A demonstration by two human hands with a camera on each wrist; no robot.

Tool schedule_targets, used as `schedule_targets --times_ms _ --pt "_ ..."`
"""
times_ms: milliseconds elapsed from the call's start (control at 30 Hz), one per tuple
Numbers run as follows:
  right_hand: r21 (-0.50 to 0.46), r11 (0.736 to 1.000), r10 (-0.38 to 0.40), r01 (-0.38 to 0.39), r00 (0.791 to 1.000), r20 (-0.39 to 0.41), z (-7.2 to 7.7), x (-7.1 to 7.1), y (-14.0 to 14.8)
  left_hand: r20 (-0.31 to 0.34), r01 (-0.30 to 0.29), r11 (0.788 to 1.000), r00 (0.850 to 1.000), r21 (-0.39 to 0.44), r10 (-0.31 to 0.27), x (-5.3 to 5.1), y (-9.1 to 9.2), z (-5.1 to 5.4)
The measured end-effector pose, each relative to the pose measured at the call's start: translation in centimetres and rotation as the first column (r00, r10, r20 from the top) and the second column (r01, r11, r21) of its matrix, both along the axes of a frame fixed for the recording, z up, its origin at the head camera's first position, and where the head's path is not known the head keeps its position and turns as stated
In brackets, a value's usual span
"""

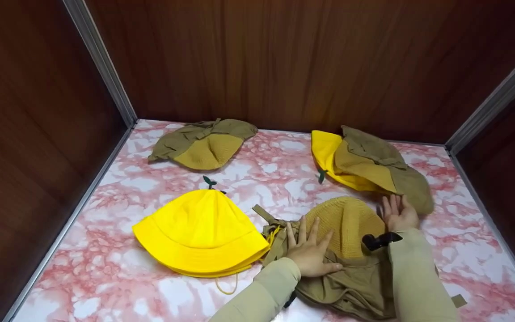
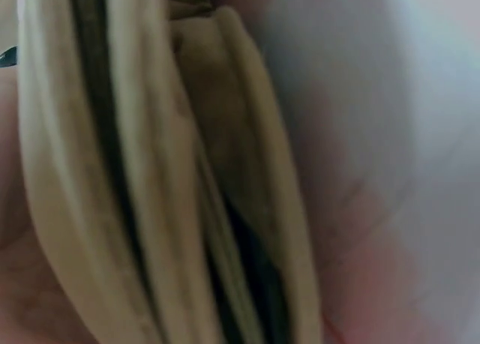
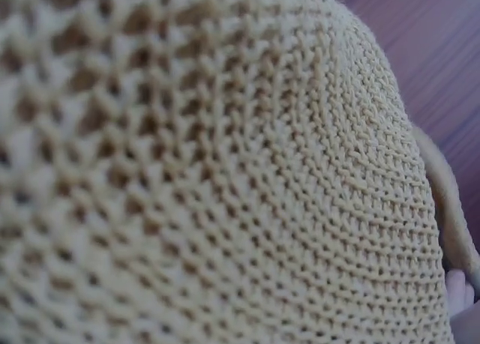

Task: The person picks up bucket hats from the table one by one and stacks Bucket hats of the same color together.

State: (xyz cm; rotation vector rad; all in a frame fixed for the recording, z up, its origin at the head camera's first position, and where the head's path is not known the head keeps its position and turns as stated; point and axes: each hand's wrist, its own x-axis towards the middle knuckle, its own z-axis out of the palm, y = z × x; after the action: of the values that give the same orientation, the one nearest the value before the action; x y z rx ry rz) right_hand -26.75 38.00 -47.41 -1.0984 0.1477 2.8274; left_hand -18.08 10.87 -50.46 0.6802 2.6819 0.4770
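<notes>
A khaki cloth hat with a tan woven crown (image 1: 344,219) lies at the front right. My left hand (image 1: 309,255) rests on its left part with the fingers spread. Beside its right edge is my right hand (image 1: 401,217), palm turned up and fingers extended, holding nothing that shows. Blurred folds of khaki cloth (image 2: 157,172) fill much of the left wrist view. The woven crown (image 3: 285,179) takes up most of the right wrist view, with fingertips (image 3: 459,291) at the right edge. Touching the khaki hat's left side is a yellow bucket hat (image 1: 201,223) with a green sprout on top.
Another khaki hat (image 1: 210,150) lies at the back left. At the back right, a khaki hat (image 1: 365,161) overlaps a yellow hat (image 1: 324,147). The pink-and-white marbled table (image 1: 110,264) is bounded by dark wooden panels (image 1: 257,62). A black object (image 1: 380,241) sits at my right cuff.
</notes>
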Motion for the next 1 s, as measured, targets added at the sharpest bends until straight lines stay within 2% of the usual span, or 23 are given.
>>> schedule_targets --times_ms 167,367,633,767,1000 --pt "-0.015 1.000 0.018 -0.018 1.000 0.013 -0.2 0.2 0.8 -0.002 0.000 1.000 1.000 0.001 0.000 0.1 0.1 -0.1" --pt "-0.014 0.999 0.040 -0.041 0.998 -0.047 0.1 0.3 1.6 -0.003 0.000 1.000 1.000 0.000 0.000 0.1 0.2 -0.1" --pt "-0.065 0.998 0.003 -0.008 0.996 -0.086 0.9 0.2 1.6 0.018 0.000 1.000 1.000 0.021 -0.001 0.0 0.4 0.0" --pt "-0.079 0.997 -0.009 0.000 0.994 -0.113 1.5 0.1 0.6 0.038 -0.018 1.000 0.999 0.025 0.017 0.0 0.4 0.9" --pt "-0.111 0.994 -0.023 0.007 0.989 -0.147 2.6 0.4 -2.1 0.025 -0.059 0.998 0.998 0.009 0.059 -0.5 0.3 3.5"
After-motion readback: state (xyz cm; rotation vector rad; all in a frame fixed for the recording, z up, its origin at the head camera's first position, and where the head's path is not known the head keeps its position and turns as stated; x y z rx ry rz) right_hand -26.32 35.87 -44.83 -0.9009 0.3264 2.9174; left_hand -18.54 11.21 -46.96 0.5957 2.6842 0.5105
